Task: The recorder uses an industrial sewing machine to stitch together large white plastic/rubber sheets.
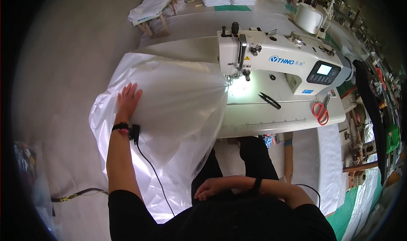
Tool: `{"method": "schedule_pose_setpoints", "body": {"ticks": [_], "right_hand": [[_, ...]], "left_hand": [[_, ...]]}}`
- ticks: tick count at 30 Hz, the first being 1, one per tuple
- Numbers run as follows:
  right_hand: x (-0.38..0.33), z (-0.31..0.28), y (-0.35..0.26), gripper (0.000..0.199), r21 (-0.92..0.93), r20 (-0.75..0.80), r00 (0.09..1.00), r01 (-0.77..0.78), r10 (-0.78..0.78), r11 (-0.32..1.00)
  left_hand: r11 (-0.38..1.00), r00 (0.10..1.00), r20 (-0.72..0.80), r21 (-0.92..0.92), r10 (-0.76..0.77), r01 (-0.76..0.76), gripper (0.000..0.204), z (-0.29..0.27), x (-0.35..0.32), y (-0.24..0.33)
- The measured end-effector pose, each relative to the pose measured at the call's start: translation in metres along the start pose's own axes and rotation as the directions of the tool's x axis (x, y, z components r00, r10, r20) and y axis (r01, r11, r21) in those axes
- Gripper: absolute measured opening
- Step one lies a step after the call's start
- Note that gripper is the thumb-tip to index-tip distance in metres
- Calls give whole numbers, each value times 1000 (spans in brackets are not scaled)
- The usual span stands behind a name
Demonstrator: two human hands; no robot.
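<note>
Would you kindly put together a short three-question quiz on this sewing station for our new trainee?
1. True or false: the left hand lies flat on the translucent white plastic sheet.
2. Which tool lies nearer the white industrial sewing machine's needle: (a) the red-handled scissors or (b) the small black thread snips?
3. Fill in: the right hand rests on the person's ____, apart from the sheet's sewn end.

Key
1. True.
2. b; the snips lie on the white machine table closer to the needle, the scissors nearer its right end.
3. Lap.
</note>
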State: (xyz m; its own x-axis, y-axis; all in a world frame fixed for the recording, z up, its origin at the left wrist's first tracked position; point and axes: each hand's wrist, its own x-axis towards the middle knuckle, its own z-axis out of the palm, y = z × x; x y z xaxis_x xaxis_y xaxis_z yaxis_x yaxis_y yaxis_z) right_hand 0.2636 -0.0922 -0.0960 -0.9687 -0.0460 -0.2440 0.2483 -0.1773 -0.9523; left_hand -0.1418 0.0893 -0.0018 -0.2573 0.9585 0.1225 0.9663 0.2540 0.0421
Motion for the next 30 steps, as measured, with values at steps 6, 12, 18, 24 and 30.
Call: {"method": "schedule_pose_setpoints", "body": {"ticks": [6, 12, 18, 24, 30], "right_hand": [[-40, 3, -3, 66, 125, -332, 941, -21, 61, 992], [-19, 8, -39, 66, 418, -737, 643, 194, 206, 888], [7, 28, -33, 24, 541, -566, 809, 222, 156, 811], [3, 40, -39, 23, 450, -521, 848, 173, 100, 876], [-12, 59, -65, 39, -479, -648, 760, -356, -50, 802]], "left_hand": [[969, 997, 31, 239, -68, 58, 47, -70, -63, 68], [936, 907, -375, -210, 191, -284, 53, -78, -224, 158], [998, 930, -366, -70, -19, -7, 73, -23, -293, 211], [951, 800, -523, -73, -292, 299, 46, 2, -296, 135], [903, 837, -338, -129, -429, 410, 25, -15, -350, 57]]}}
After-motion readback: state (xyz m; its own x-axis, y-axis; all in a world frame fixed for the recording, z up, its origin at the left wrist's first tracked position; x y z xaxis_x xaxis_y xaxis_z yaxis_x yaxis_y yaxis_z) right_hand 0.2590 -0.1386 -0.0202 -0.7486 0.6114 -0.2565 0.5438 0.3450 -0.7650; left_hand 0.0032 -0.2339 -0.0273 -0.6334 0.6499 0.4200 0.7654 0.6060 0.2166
